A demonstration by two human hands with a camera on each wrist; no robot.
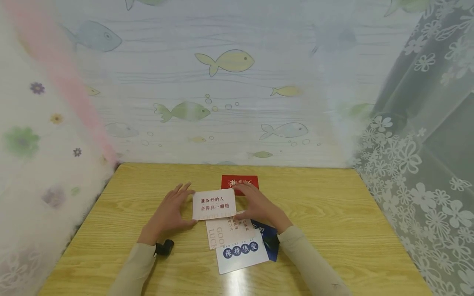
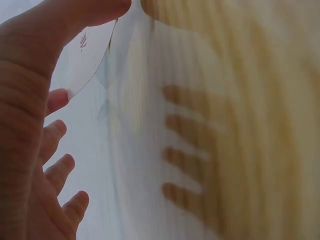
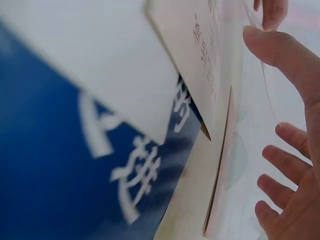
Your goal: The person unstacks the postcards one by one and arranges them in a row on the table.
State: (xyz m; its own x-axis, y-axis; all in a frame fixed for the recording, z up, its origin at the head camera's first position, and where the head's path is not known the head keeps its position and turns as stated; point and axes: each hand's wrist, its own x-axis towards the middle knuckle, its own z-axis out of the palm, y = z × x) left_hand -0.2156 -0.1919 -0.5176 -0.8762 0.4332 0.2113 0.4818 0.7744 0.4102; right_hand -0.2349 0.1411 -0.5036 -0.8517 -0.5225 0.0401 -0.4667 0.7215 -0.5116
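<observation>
A white card with red printed characters (image 1: 214, 204) is held level between both hands, just above the tabletop cards. On its left side my left hand (image 1: 166, 213) pinches the corners between thumb and index finger; the other fingers spread loosely, as the left wrist view of the hand (image 2: 30, 100) shows. At the opposite side my right hand (image 1: 259, 205) grips the card's corners the same way, its other fingers (image 3: 280, 160) loose. Below the held card lie a pale pink card (image 1: 215, 237), a white card with blue circles (image 1: 242, 263) and a dark blue card (image 1: 273, 244), overlapping.
Behind the right hand a red card (image 1: 240, 178) lies on the wood-grain table (image 1: 314, 197). A fish-patterned curtain (image 1: 229, 90) hangs along the back edge, with flower-patterned sheets at both sides. A small black device (image 1: 164, 248) sits at the left wrist.
</observation>
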